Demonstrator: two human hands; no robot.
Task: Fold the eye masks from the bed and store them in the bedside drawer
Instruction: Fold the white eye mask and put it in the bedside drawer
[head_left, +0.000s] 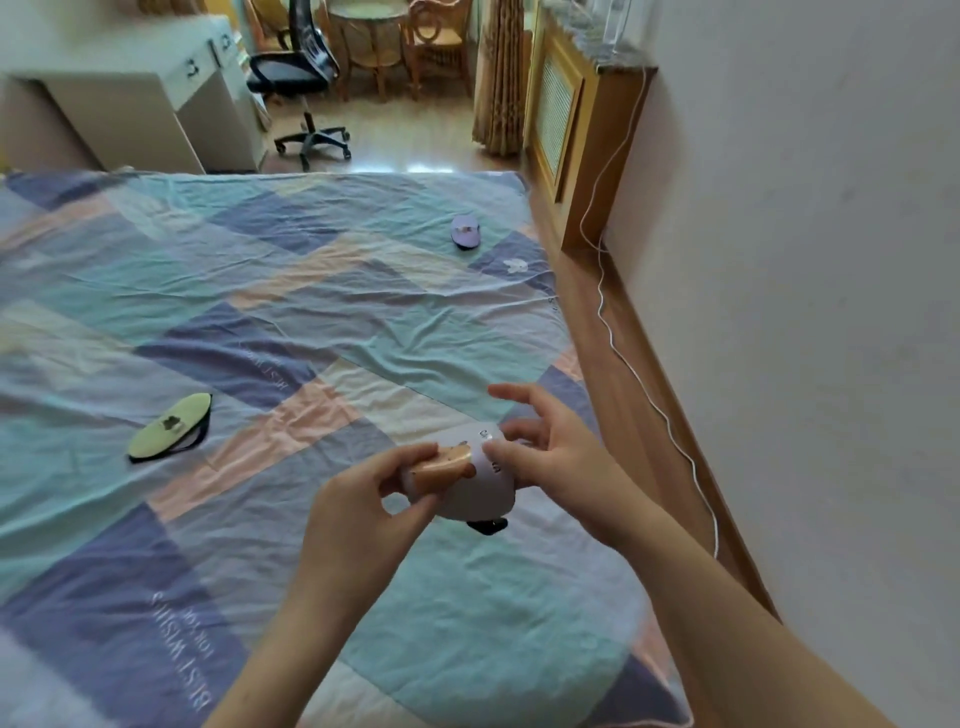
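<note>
Mid-fold, left hand (363, 499) and right hand (545, 441) pinch the soft, light lavender eye mask (467, 483) at opposite ends—floppy, grip edges.

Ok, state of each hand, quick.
Left hand: fingers pinch the mask.
Right hand: fingers curled on the same mask.

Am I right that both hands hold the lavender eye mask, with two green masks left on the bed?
Not quite. The head view shows both the left hand and right hand holding the lavender eye mask, but only one mask on the bed is green; the far mask is purple.
</note>
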